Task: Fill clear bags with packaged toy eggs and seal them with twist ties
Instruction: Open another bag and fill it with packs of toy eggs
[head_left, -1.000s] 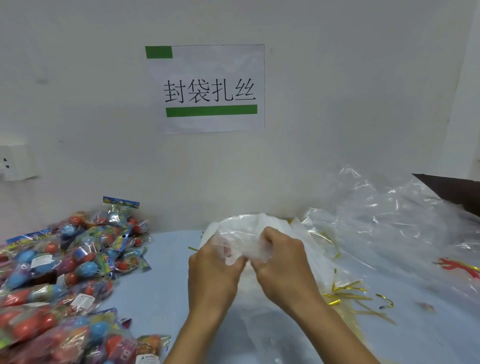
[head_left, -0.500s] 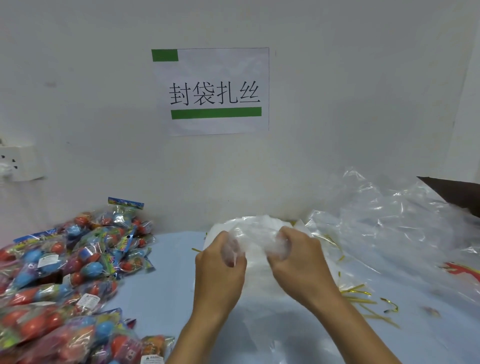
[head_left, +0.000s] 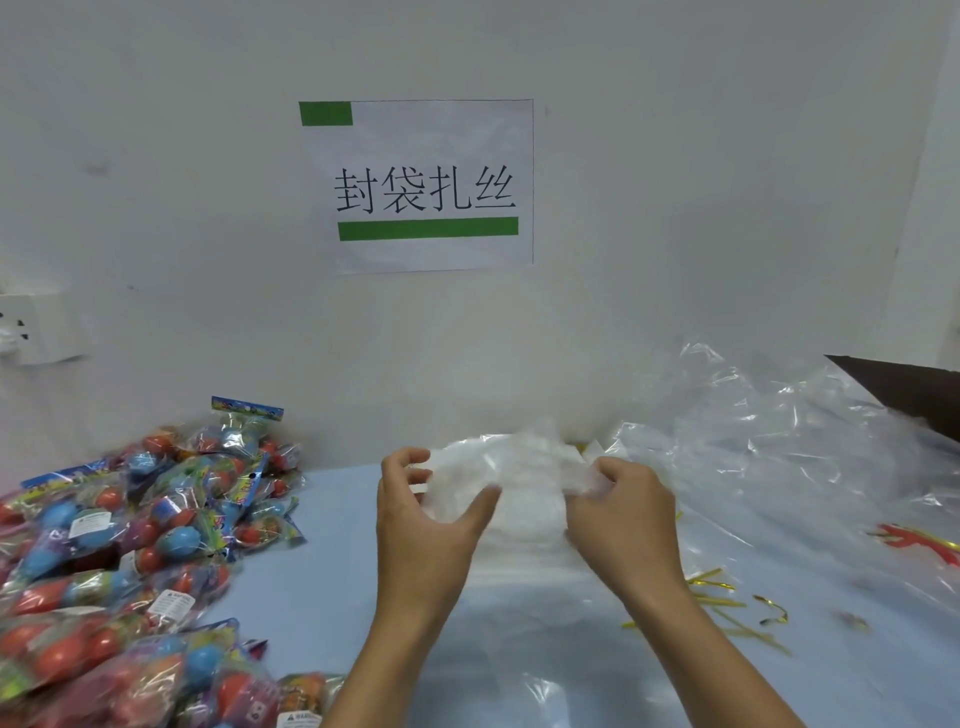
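1. My left hand (head_left: 423, 525) is loosely spread, fingers curled and thumb out, at the left edge of the clear bag (head_left: 519, 499); I cannot tell whether it grips the film.
2. My right hand (head_left: 621, 519) is closed, pinching the right side of the same bag's upper edge.
3. The clear bag is raised between both hands above the middle of the desk (head_left: 322, 582), its lower part trailing down toward me. It appears empty.
4. A flat stack of clear bags (head_left: 545, 649) lies on the desk beneath my forearms.
5. Gold twist ties (head_left: 727, 597) lie scattered on the desk just right of my right wrist.
6. A large crumpled clear plastic sheet (head_left: 779, 452) covers the right of the desk, with a red print (head_left: 909, 538) showing near its right edge.
7. The packaged toy eggs (head_left: 130, 545) are heaped at the left of the desk, well apart from the bag.
8. A paper sign (head_left: 421, 187) with green bars is fixed to the wall (head_left: 675, 208) straight ahead; a wall socket (head_left: 36, 327) sits at far left.
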